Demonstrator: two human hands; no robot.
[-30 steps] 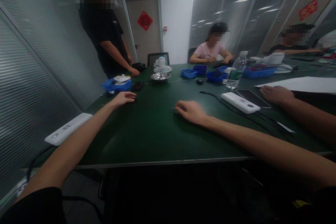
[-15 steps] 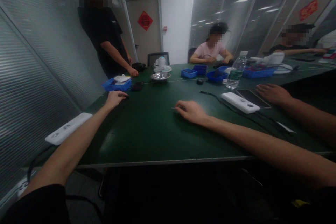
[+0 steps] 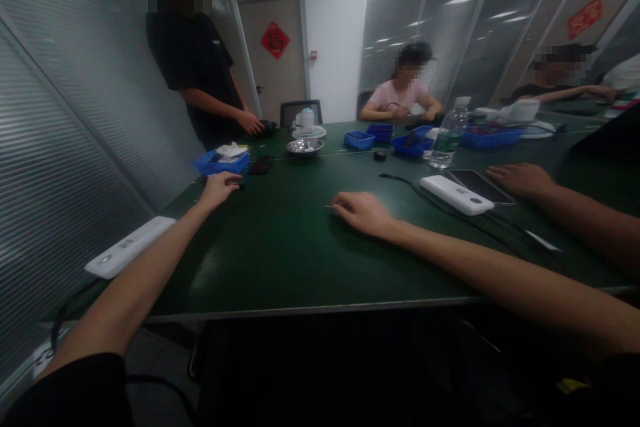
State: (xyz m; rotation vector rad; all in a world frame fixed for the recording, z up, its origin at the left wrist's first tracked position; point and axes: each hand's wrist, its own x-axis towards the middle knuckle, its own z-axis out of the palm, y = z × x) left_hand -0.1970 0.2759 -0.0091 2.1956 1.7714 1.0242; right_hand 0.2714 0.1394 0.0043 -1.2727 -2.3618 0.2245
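Observation:
My left hand is stretched far out on the green table, just in front of a blue bin. Its fingers curl around a small dark object at the fingertips. My right hand rests on the table's middle, fingers closed in a pinch on a thin pin-like tool that pokes out to the left.
Another person's hand lies beside a phone and a white power bank with a cable. A white power strip sits at the left edge. Further back are a metal bowl, blue bins, a water bottle and seated and standing people.
My left hand drew left toward the blue bin and curled its fingers. The standing person lifted a hand off the table. The white sheet at right is gone.

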